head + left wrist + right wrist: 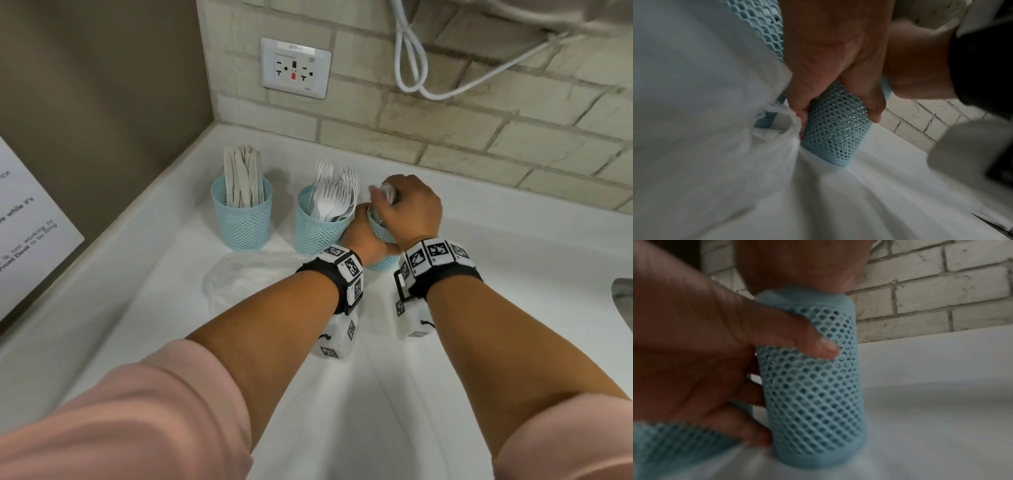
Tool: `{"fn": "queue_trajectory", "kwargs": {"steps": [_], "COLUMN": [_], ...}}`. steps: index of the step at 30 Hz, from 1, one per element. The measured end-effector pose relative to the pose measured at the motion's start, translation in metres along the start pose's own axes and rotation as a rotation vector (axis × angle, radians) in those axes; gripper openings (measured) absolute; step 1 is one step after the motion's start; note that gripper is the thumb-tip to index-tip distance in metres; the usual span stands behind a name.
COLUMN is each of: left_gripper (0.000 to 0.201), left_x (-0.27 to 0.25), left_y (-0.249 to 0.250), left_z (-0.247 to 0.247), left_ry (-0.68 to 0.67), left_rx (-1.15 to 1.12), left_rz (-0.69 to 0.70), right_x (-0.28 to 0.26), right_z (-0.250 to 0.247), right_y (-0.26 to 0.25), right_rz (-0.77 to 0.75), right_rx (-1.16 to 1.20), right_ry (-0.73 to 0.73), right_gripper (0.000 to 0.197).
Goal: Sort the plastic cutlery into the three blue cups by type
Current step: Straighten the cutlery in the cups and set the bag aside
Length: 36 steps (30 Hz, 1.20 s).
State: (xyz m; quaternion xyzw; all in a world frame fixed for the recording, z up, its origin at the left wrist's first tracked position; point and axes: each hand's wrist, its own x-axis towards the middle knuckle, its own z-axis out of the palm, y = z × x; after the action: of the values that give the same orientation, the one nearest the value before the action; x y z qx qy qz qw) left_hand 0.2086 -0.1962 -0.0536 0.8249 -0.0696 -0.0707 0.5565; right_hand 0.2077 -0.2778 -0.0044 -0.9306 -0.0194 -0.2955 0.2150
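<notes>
Three blue mesh cups stand in a row on the white counter (496, 240). The left cup (244, 219) holds beige knives (244, 178), and the middle cup (317, 228) holds white forks (334, 192). My left hand (359, 231) grips the side of the third cup (382, 262), its thumb and fingers wrapped round the mesh (836, 129). My right hand (412, 205) sits over that cup's mouth, fingers curled round a bunch of white spoons (385, 193). The right wrist view shows the cup (813, 386) upright under my right hand (803, 264). The cup's inside is hidden.
A crumpled clear plastic bag (246, 274) lies on the counter left of my left wrist. A brick wall with an outlet (295, 68) and a hanging white cable (411, 68) runs behind the cups. A sink edge (623, 301) shows at far right.
</notes>
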Motion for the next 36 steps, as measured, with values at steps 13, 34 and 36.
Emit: {"fn": "queue_trajectory", "kwargs": {"steps": [13, 34, 36], "left_gripper": [0.101, 0.097, 0.1], "left_x": [0.005, 0.009, 0.01], "left_y": [-0.01, -0.012, -0.014], "left_z": [0.001, 0.001, 0.0], "left_ry": [-0.013, -0.045, -0.04], "left_rx": [-0.051, -0.033, -0.017], "left_rz": [-0.009, 0.026, 0.013], "right_x": [0.012, 0.014, 0.011], "right_z": [-0.011, 0.007, 0.008], "right_y": [-0.001, 0.0, -0.001], "right_rz": [0.074, 0.162, 0.017], "right_rx": [0.196, -0.108, -0.086], "right_ry": [0.202, -0.064, -0.097], "right_gripper": [0.023, 0.033, 0.028]}}
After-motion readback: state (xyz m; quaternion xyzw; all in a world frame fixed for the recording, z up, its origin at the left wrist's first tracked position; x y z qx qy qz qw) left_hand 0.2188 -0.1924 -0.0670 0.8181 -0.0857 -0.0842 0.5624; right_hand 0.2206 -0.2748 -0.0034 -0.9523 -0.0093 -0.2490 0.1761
